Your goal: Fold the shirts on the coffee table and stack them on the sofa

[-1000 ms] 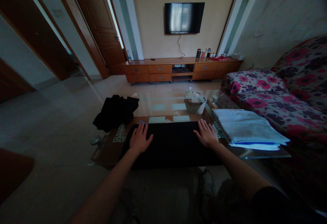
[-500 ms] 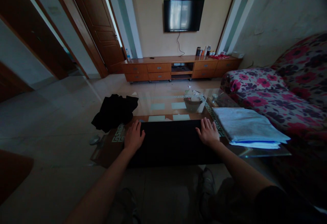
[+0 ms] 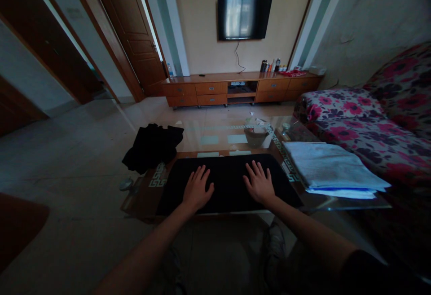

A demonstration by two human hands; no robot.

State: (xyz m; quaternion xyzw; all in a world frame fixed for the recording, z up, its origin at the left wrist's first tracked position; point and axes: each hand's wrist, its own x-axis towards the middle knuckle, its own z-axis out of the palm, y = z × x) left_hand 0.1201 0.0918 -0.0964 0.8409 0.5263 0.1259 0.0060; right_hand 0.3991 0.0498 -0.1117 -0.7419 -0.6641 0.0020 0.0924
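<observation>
A folded black cloth [image 3: 229, 182], probably a garment, lies flat along the near edge of the glass coffee table [image 3: 188, 144]. On its left half rests my left hand [image 3: 198, 188], fingers spread and palm down. My right hand [image 3: 259, 182] lies flat on the right half, its fingers also apart. To the left, a crumpled black cloth [image 3: 153, 147] sits on the tabletop. Folded light grey-blue cloths [image 3: 336, 167] are stacked at the table's right end.
A bowl [image 3: 256, 138] stands toward the table's far side, apparently below the glass. Beyond it is a low wooden TV cabinet [image 3: 210, 89] with bottles on top. A flowered sofa [image 3: 353, 124] borders the right side. My shoe [image 3: 276, 241] shows under the near edge.
Both hands have moved inward from the cloth's outer ends and toward me. The black cloth now lies flatter, with its outer corners visible.
</observation>
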